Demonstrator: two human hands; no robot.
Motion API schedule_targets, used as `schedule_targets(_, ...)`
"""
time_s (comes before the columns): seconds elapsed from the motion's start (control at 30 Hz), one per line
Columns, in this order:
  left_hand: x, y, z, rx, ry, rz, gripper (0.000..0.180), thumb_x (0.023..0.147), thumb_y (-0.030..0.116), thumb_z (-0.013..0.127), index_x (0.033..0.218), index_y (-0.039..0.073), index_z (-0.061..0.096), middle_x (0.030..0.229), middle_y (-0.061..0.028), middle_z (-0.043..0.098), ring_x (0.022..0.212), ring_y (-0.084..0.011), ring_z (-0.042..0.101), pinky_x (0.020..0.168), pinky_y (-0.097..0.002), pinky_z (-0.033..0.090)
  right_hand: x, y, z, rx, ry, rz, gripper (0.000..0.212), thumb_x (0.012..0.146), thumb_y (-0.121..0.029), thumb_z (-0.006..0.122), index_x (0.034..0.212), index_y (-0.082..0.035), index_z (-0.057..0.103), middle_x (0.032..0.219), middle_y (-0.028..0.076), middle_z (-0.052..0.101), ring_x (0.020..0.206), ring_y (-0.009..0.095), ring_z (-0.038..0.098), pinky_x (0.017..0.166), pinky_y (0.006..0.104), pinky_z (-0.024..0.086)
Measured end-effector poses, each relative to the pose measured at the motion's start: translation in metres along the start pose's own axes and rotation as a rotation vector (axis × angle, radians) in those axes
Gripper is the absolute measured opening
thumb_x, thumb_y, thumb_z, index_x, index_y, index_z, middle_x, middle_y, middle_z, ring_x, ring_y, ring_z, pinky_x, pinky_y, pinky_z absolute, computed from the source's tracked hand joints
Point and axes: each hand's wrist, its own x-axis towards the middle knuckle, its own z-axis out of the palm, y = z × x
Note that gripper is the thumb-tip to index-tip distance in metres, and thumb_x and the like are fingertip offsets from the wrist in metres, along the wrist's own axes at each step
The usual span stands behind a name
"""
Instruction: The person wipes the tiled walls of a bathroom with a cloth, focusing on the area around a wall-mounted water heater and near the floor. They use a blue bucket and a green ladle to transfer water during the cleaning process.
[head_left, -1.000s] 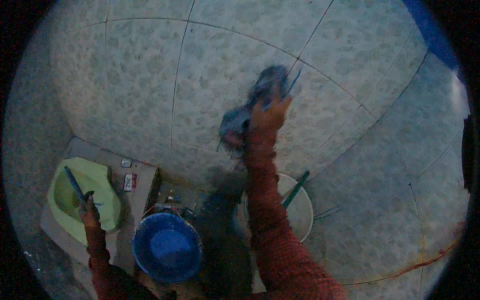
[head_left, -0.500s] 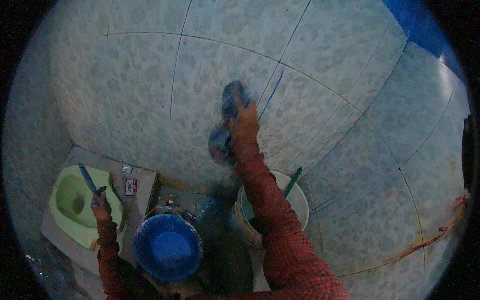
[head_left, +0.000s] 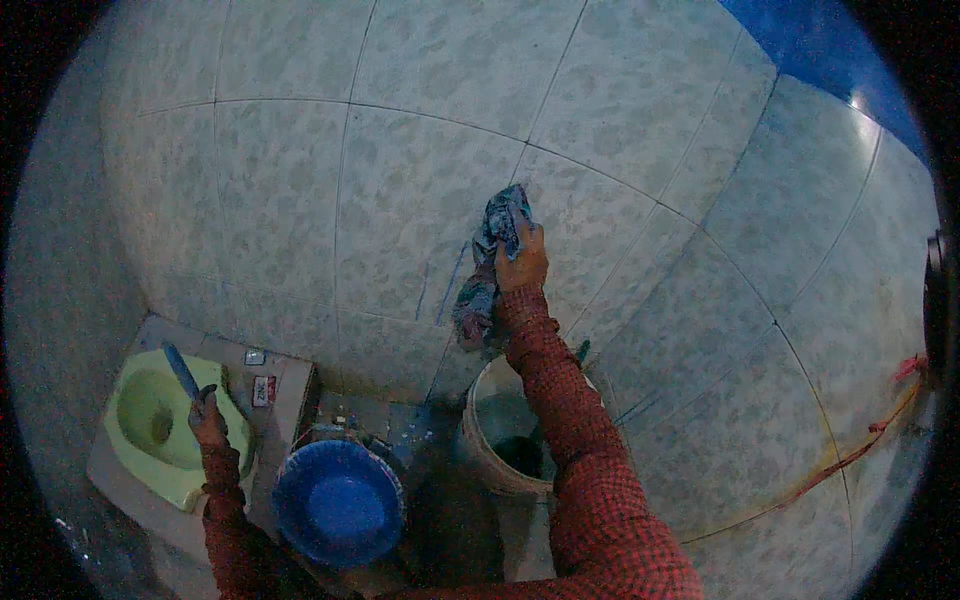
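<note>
In my right hand (head_left: 522, 262) is a crumpled, dark patterned cloth (head_left: 502, 225), pressed against the pale mottled wall tiles (head_left: 270, 190). Part of the cloth hangs down below the hand. Thin blue streaks (head_left: 453, 283) mark the tile just left of it. My left hand (head_left: 208, 422) is closed around a long, flat blue-grey tool (head_left: 181, 370), whose exact kind I cannot make out. That hand is low at the left, over the light green squat toilet (head_left: 185, 490).
A blue basin (head_left: 290, 510) stands between my arms. Beside it, a whitish bucket (head_left: 477, 470) holds dark liquid, partly hidden by my right sleeve. Small packets (head_left: 263, 391) lie on the toilet's raised platform (head_left: 290, 400). At the right, a reddish cord (head_left: 850, 465) runs along the wall.
My right hand and the cloth have moved right across the tile. The blue streak formerly right of the cloth no longer shows; two streaks now show to its left. My left hand keeps its hold.
</note>
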Motion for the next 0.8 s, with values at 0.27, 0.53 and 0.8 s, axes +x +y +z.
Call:
schedule_targets(0.27, -0.009, 0.006, 0.017, -0.088, -0.024, -0.103, 0.024, 0.079, 0.025, 0.056, 0.094, 0.007, 0.057, 0.049, 0.0076, 0.034, 0.036, -0.0033, 0.029, 0.034, -0.0198, 0.021, 0.059, 0.0, -0.025, 0.224, 0.228, -0.026, 0.057, 0.068, -0.012, 0.061, 0.12, -0.003, 0.039, 0.122, 0.031, 0.033, 0.113, 0.043, 0.035, 0.094, 0.0438, 0.032)
schedule_targets(0.53, -0.015, 0.012, 0.015, 0.012, 0.002, -0.116, 0.026, 0.077, 0.025, 0.057, 0.094, 0.006, 0.06, 0.053, 0.0065, 0.037, 0.039, -0.0037, 0.028, 0.037, -0.0214, 0.021, -0.044, -0.005, 0.021, 0.384, -0.078, 0.16, 0.057, 0.067, -0.013, 0.062, 0.118, 0.001, 0.039, 0.115, 0.024, 0.042, 0.109, 0.039, 0.04, 0.093, 0.0425, 0.032)
schedule_targets(0.8, -0.023, 0.032, 0.021, -0.044, -0.069, -0.141, 0.028, 0.077, 0.027, 0.058, 0.092, 0.004, 0.06, 0.056, 0.0054, 0.04, 0.042, -0.0034, 0.03, 0.04, -0.0207, 0.023, -0.045, 0.01, 0.035, 0.293, 0.247, 0.168, 0.043, 0.066, -0.016, 0.064, 0.103, 0.003, 0.051, 0.1, 0.02, 0.053, 0.092, 0.034, 0.053, 0.08, 0.0378, 0.041)
